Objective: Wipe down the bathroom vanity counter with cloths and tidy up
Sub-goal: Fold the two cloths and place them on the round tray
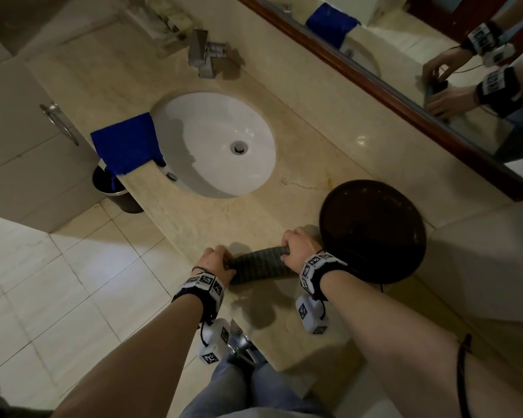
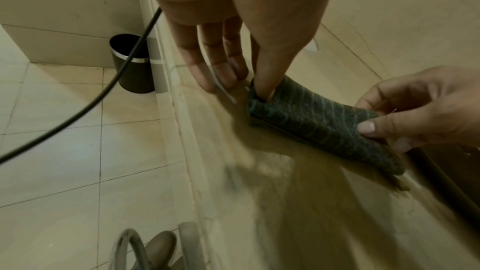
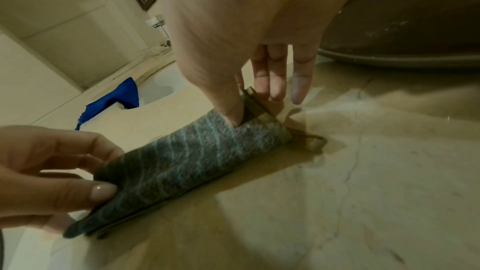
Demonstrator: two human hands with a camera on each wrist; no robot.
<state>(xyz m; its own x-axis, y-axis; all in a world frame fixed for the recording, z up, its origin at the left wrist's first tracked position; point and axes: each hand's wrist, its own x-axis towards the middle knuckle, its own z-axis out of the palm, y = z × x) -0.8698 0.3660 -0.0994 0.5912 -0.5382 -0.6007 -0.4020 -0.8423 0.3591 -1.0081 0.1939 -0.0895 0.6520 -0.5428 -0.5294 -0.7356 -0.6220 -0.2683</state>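
Observation:
A folded grey striped cloth (image 1: pixel 258 265) (image 2: pixel 319 122) (image 3: pixel 187 163) lies on the beige marble counter (image 1: pixel 299 140) near its front edge. My left hand (image 1: pixel 216 260) (image 2: pixel 249 87) (image 3: pixel 85 188) pinches the cloth's left end between thumb and fingers. My right hand (image 1: pixel 299 245) (image 3: pixel 244 110) (image 2: pixel 384 130) pinches the right end, thumb on top, with its other fingers extended toward the counter. A blue cloth (image 1: pixel 124 143) (image 3: pixel 116 98) is draped over the counter's edge, left of the white sink (image 1: pixel 212 122).
A dark round tray (image 1: pixel 372 230) (image 3: pixel 415 17) sits just right of my right hand. The faucet (image 1: pixel 201 52) stands behind the sink, and a mirror (image 1: pixel 405 55) runs along the wall. A black bin (image 1: pixel 112 188) (image 2: pixel 132 65) stands on the floor below the blue cloth.

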